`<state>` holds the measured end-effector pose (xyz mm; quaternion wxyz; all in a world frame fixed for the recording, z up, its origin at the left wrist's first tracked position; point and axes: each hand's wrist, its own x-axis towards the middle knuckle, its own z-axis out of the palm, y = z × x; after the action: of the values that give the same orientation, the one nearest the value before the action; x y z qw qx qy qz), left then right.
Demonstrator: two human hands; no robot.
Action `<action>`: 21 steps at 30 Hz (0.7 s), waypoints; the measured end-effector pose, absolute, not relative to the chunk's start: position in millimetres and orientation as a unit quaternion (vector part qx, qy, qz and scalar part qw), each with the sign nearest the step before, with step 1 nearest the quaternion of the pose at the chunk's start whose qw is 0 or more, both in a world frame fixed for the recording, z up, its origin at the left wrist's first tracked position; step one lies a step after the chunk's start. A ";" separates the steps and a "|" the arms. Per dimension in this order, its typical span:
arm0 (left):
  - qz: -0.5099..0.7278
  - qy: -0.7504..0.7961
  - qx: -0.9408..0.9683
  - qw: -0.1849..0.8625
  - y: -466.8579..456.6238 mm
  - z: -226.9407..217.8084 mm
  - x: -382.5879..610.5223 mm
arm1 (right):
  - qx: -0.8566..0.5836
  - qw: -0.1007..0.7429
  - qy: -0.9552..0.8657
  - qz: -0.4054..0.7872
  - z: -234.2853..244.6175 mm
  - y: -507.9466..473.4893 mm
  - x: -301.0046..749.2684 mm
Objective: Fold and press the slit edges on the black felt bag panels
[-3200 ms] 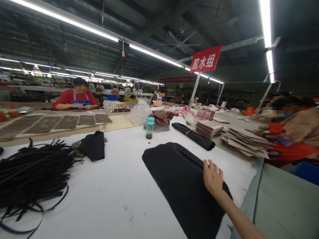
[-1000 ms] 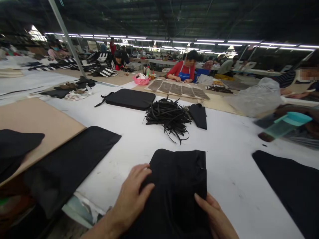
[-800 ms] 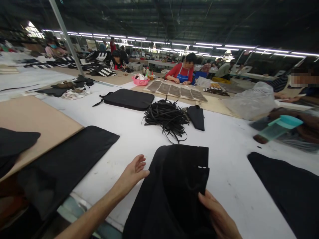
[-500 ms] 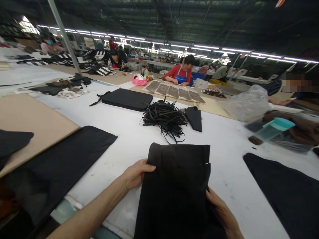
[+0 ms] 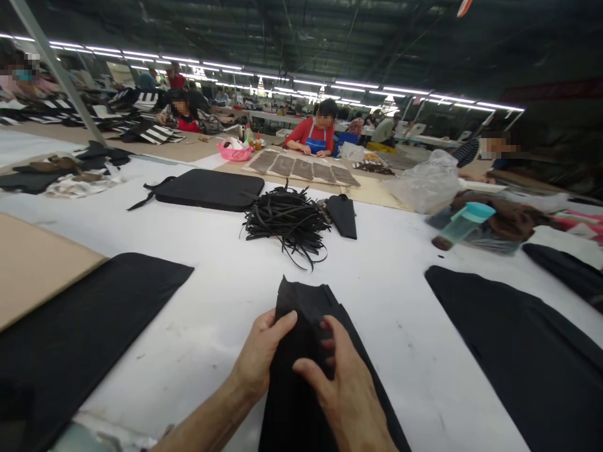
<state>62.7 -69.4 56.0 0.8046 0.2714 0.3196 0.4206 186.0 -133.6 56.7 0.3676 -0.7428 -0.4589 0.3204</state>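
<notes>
A black fabric piece (image 5: 296,402) stretches from the white table up in front of me, its far end raised and slightly bent. My left hand (image 5: 259,351) grips its left edge near that far end, thumb on top and fingers underneath. Over the right part of the fabric is my right hand (image 5: 351,389), thumb and fingers spread apart; some fingertips are blurred and seem close to the cloth. Beyond the fabric lies a tangled heap of thin black strips (image 5: 287,220).
Flat black pieces lie at left (image 5: 103,314) and right (image 5: 513,339) on the white table (image 5: 211,301). Farther back are a padded black panel (image 5: 207,188), a small black piece (image 5: 343,216), a pink basket (image 5: 234,152) and a teal-lidded jug (image 5: 464,226). Co-workers sit across the table.
My right hand has left the fabric's right edge and come over its top, fingers spread. The fabric shows narrower, its far right side turned in. My view has swung right.
</notes>
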 end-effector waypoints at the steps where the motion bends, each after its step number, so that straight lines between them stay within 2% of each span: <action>1: 0.417 0.320 0.272 0.806 -72.8 57.4 66.1 | -0.741 0.374 -0.439 0.343 56.3 -133.3 179.5; 6: 0.388 0.305 0.296 0.818 -84.9 49.6 76.1 | -0.743 0.406 -0.400 0.350 43.8 -135.0 182.4; 15: 0.371 0.302 0.408 0.778 -80.3 45.7 70.5 | -0.717 0.375 -0.487 0.329 48.6 -136.1 207.5; 21: 0.389 0.341 0.353 0.780 -65.4 47.4 45.2 | -0.664 0.427 -0.423 0.445 57.3 -130.7 250.4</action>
<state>45.2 -65.4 47.4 0.7796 0.3531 0.3413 0.3887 250.4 -130.7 57.3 0.4270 -0.6639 -0.4234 0.4447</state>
